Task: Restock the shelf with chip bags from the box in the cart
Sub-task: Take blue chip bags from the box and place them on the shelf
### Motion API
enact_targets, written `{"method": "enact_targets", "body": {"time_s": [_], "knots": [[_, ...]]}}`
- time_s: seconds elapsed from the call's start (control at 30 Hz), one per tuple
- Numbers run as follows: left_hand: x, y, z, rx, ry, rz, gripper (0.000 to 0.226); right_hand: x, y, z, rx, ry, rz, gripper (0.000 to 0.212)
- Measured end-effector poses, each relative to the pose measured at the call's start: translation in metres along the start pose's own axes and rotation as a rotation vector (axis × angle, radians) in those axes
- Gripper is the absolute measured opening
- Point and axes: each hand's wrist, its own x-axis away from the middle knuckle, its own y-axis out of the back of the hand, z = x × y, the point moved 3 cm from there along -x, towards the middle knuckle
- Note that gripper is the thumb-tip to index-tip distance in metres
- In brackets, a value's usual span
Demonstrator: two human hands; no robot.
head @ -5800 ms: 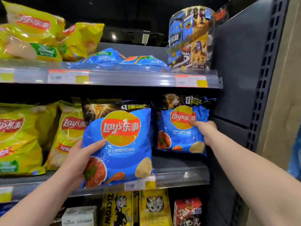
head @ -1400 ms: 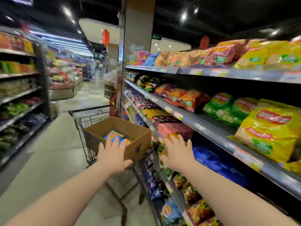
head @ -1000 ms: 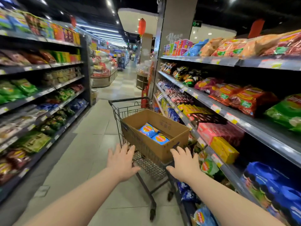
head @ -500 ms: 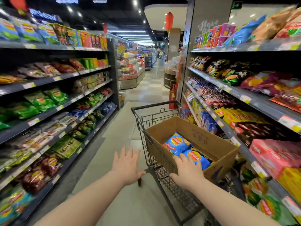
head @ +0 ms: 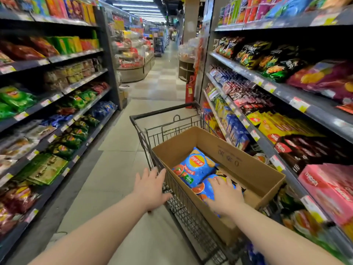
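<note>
A wire-mesh shopping cart of dark metal is seen in the aisle, with a black tubular handle at its far end. An open, rectangular corrugated cardboard box is seated in the basket, its plain brown walls printed with small marks on the inner right side.

Two glossy blue chip bags are observed lying flat on the box floor. The far chip bag, pillow-shaped with a yellow and red logo, lies untouched. The near chip bag lies just beside it and is largely covered by the right hand, which is laid palm-down on it with fingers spread; a closed grasp is not shown.

The left hand is held open, fingers extended, empty, outside the left wall of the cart near its rim; contact with the wire cannot be determined.

The cart is flanked on the right by a grey metal shelf, close against the basket, stocked with crinkled snack bags and yellow, pink and dark cartons. The opposite shelving stands across a pale tiled floor. A red fire extinguisher is noted beyond the cart.
</note>
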Motion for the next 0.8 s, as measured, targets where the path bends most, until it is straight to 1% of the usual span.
{"method": "enact_targets", "body": {"time_s": [0.1,0.2,0.47,0.6,0.7,0.8], "knots": [[-0.049,-0.005,-0.003,-0.009,-0.086,0.004,0.088,-0.031,-0.006,-0.01,-0.01,-0.072,0.018,0.071],[-0.099,-0.01,0.001,-0.04,-0.171,0.007,0.089,-0.062,-0.012,-0.016,-0.05,-0.166,0.072,0.072],[-0.221,-0.016,0.034,-0.04,-0.328,0.094,0.089,-0.124,-0.033,-0.018,-0.158,-0.454,0.145,0.073],[-0.261,-0.036,0.022,-0.052,-0.412,0.163,0.089,-0.135,-0.05,-0.022,-0.189,-0.543,0.209,0.074],[-0.288,-0.053,0.004,-0.069,-0.476,0.199,0.088,-0.147,-0.06,-0.038,-0.21,-0.615,0.241,0.075],[-0.317,-0.068,-0.01,-0.105,-0.48,0.263,0.088,-0.164,-0.072,-0.058,-0.247,-0.673,0.277,0.076]]}}
